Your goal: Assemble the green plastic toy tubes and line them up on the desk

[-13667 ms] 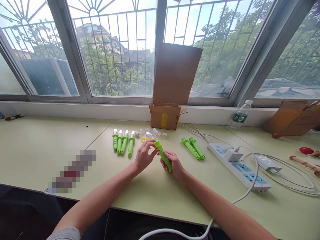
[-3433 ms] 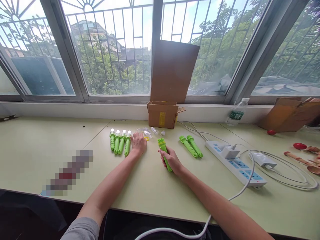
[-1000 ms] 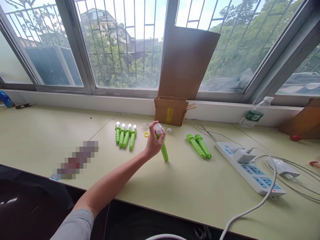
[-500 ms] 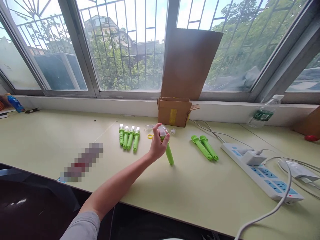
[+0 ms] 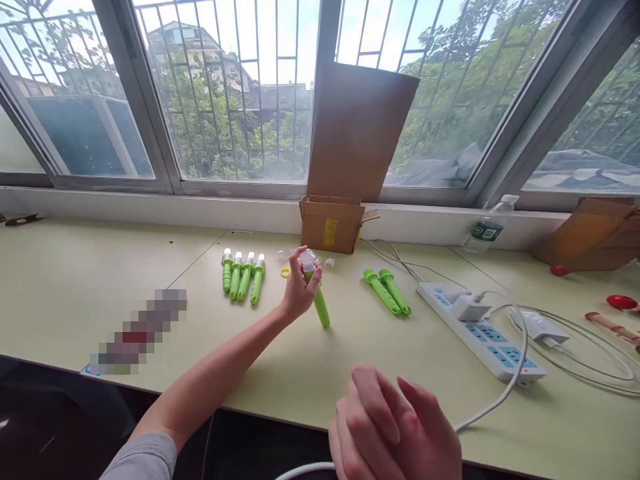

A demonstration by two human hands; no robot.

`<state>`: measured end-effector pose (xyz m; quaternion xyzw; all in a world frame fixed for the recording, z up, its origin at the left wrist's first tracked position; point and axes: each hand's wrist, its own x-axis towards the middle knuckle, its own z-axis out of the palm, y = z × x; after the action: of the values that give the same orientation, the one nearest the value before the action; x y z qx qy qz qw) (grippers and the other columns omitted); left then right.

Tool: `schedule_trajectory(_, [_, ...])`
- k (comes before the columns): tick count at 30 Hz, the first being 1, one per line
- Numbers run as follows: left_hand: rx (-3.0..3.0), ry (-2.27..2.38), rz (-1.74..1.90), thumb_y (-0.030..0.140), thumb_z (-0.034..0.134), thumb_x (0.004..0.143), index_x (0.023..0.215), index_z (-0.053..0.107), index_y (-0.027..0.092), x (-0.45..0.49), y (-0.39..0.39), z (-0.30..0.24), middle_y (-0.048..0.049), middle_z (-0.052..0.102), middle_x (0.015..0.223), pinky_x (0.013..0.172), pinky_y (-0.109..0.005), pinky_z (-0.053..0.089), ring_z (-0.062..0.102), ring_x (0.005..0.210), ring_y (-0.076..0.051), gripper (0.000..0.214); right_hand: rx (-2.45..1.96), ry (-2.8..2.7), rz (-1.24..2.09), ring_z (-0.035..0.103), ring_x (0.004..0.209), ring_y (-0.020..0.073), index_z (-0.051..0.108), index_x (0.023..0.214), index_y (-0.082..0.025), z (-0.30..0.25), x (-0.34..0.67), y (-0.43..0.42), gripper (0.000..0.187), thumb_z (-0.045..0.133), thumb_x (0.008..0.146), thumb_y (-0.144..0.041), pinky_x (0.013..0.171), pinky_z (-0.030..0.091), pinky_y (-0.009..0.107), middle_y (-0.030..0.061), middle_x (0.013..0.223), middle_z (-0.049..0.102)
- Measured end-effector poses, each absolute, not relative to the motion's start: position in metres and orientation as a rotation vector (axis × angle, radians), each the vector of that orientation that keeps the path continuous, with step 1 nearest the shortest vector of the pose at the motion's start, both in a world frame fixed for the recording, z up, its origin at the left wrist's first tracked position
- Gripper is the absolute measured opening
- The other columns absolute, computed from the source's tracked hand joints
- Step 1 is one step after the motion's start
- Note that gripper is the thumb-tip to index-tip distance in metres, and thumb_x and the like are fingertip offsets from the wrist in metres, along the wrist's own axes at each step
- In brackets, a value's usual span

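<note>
My left hand (image 5: 299, 289) is closed around the top of a green plastic tube (image 5: 320, 307) that stands tilted with its lower end on the pale green table (image 5: 350, 360); a clear cap sits at its tip under my fingers. My right hand (image 5: 393, 427) is close to the camera at the bottom, fingers stretched and apart, holding nothing. Left of the held tube lie several green tubes with white caps (image 5: 243, 275) in a row. Two green tubes without caps (image 5: 387, 292) lie to the right. A yellow ring (image 5: 285, 273) and small clear caps (image 5: 330, 262) lie behind my left hand.
A small open cardboard box (image 5: 331, 223) stands at the sill with a cardboard sheet (image 5: 360, 130) leaning behind it. A white power strip (image 5: 480, 333) with a plugged charger and cables lies at the right. A water bottle (image 5: 487, 230) and another carton (image 5: 590, 233) are at far right.
My right hand has come into view at the bottom, raised near the camera. My left hand keeps the tilted green tube by its top; the view has swung slightly.
</note>
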<state>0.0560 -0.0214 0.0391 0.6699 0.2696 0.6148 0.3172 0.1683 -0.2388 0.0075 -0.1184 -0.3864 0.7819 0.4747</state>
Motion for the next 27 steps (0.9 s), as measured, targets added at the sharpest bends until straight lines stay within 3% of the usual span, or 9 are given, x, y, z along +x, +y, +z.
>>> schedule_trajectory(2, [1.771,0.713,1.617,0.028,0.051,0.086,0.129,0.023,0.028,0.056,-0.022,0.039,-0.0009,0.054,0.088,0.066,-0.026,0.046,0.054,0.069,-0.01,0.051,0.08,-0.77,1.996,0.026,0.025,0.006,0.039,0.069,-0.023,0.047,0.152,-0.22,0.047,0.018,0.089,-0.059,0.031,0.03,0.017,-0.0082,0.04,0.031])
schedule_trajectory(7, [1.806,0.73,1.626,0.028,0.052,0.086,0.129,0.023,0.027,0.056,-0.022,0.039,-0.001,0.054,0.088,0.066,-0.026,0.045,0.054,0.07,-0.01,0.052,0.297,-0.649,2.083,0.023,0.021,0.0035,0.032,0.061,-0.021,0.083,0.136,-0.204,0.044,0.023,0.09,-0.052,0.028,0.027,0.013,-0.0092,0.038,0.03])
schedule_trajectory(15, [1.831,0.713,1.645,0.029,0.054,0.085,0.129,0.025,0.027,0.055,-0.024,0.038,-0.0012,0.055,0.088,0.066,-0.026,0.044,0.055,0.069,-0.011,0.053,0.21,-0.681,2.119,0.021,0.021,0.0044,0.032,0.06,-0.021,0.073,0.138,-0.2,0.042,0.025,0.09,-0.049,0.027,0.028,0.014,-0.0092,0.037,0.029])
schedule_trajectory(18, [1.832,0.732,1.649,0.029,0.054,0.084,0.129,0.025,0.026,0.056,-0.023,0.038,-0.0013,0.056,0.088,0.065,-0.025,0.044,0.055,0.068,-0.01,0.054,-0.08,-0.816,2.031,0.024,0.025,0.0052,0.037,0.061,-0.02,0.082,0.14,-0.2,0.036,0.034,0.089,-0.043,0.027,0.023,0.014,-0.0084,0.039,0.031])
schedule_trajectory(21, [1.755,0.767,1.635,0.029,0.055,0.084,0.128,0.027,0.026,0.058,-0.021,0.035,-0.0002,0.056,0.086,0.061,-0.023,0.044,0.054,0.063,-0.009,0.052,-0.507,-1.144,1.728,0.032,0.032,0.0063,0.045,0.065,-0.019,0.094,0.149,-0.19,0.027,0.044,0.087,-0.035,0.032,0.023,0.016,-0.0071,0.042,0.035])
schedule_trajectory(23, [1.646,0.805,1.633,0.03,0.056,0.083,0.126,0.029,0.026,0.06,-0.018,0.03,0.0015,0.055,0.08,0.059,-0.022,0.044,0.053,0.058,-0.008,0.051,-0.793,-1.418,1.466,0.039,0.038,0.0086,0.048,0.07,-0.019,0.097,0.156,-0.173,0.024,0.046,0.087,-0.036,0.038,0.031,0.02,-0.005,0.048,0.042])
schedule_trajectory(27, [1.392,0.904,1.618,0.032,0.06,0.08,0.122,0.032,0.025,0.061,-0.01,0.018,0.0043,0.054,0.071,0.058,-0.022,0.046,0.055,0.055,-0.009,0.051,-1.355,-1.784,0.454,0.052,0.062,0.0151,0.055,0.087,-0.02,0.076,0.165,-0.121,0.021,0.048,0.085,-0.039,0.057,0.039,0.027,0.0023,0.073,0.057])
